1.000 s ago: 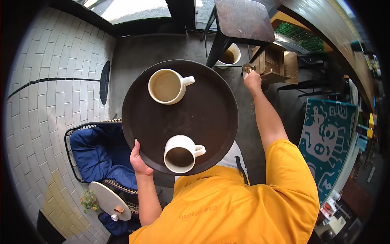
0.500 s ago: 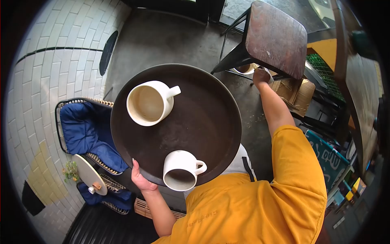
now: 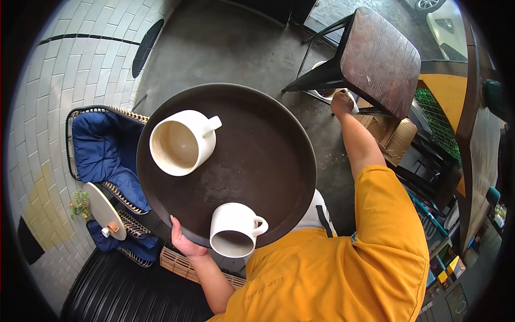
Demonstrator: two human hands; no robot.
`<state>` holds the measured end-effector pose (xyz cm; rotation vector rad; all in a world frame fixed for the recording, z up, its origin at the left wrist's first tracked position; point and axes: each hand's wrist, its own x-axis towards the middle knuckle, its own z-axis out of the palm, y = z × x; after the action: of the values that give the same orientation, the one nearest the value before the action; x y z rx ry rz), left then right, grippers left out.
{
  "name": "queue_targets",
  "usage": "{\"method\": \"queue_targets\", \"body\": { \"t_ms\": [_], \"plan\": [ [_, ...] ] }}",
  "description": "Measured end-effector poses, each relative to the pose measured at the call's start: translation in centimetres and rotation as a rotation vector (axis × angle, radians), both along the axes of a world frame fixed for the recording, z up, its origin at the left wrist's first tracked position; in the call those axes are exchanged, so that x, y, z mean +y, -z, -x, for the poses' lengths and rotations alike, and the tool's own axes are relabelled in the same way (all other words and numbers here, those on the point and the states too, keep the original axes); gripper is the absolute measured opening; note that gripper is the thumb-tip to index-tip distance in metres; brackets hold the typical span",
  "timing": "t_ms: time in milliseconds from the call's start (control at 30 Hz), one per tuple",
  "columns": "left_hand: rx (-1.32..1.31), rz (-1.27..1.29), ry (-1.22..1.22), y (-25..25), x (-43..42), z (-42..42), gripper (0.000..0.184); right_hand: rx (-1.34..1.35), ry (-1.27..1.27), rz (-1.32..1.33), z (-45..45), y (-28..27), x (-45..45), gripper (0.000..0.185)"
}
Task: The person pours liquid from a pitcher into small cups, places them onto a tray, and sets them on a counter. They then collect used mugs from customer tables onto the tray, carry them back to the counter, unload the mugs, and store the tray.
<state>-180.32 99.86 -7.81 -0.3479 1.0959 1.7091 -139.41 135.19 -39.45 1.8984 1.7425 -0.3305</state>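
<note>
While our left hand [image 3: 185, 241] grasps the near edge of a round tray [image 3: 257, 155], its thumb up along the rim, our right hand [image 3: 340, 103] is stretched out forward and to the right. The tray spreads ahead and to the right of the left hand and bears two white mugs. We see the nearer mug [image 3: 236, 228] just right of that hand, its handle pointing right; the farther mug [image 3: 188, 142] stands straight ahead of it, brown stains lining its inside.

Our right hand is partly shaded below the edge of a wooden stool seat [image 3: 381, 59], and we cannot tell whether its fingers hold anything. A white bucket [image 3: 319, 96] sits just left of this hand, partly hidden by a stool leg, and a cardboard box [image 3: 397, 139] is nearer to us on its right. Left of our left hand stands a small round table [image 3: 102, 201].
</note>
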Motion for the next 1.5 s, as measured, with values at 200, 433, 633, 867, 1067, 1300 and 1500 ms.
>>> {"method": "queue_targets", "body": {
  "t_ms": [200, 433, 633, 867, 1067, 1300, 1500],
  "plan": [
    [0.002, -0.049, 0.020, 0.0, -2.4, 1.1, 0.052, 0.167, 0.496, -0.116, 1.5, -4.0, -4.7, 0.030],
    [0.044, -0.108, 0.054, -0.5, -6.8, 3.5, 0.050, 0.669, 0.727, -0.372, 1.9, -10.7, -19.1, 0.040],
    [0.051, -0.173, 0.084, -1.3, -12.6, 6.8, 0.048, 0.963, 0.507, -0.575, 7.8, -26.4, -29.8, 0.044],
    [0.056, -0.252, 0.085, -2.8, -19.6, 10.0, 0.047, 1.294, 0.192, -0.649, 15.4, -41.6, -38.2, 0.021],
    [0.089, -0.136, 0.018, -4.4, -23.4, 10.1, 0.046, 1.641, 0.085, -0.247, 21.1, -46.0, -40.0, 0.014],
    [0.040, -0.216, -0.096, -4.8, -24.2, 9.7, 0.044, 1.428, -0.377, -0.025, 27.1, -45.2, -37.2, 0.038],
    [-0.002, -0.309, -0.199, -5.8, -23.6, 8.7, 0.045, 1.406, -0.595, 0.088, 30.8, -45.7, -34.1, 0.041]
  ]
}}
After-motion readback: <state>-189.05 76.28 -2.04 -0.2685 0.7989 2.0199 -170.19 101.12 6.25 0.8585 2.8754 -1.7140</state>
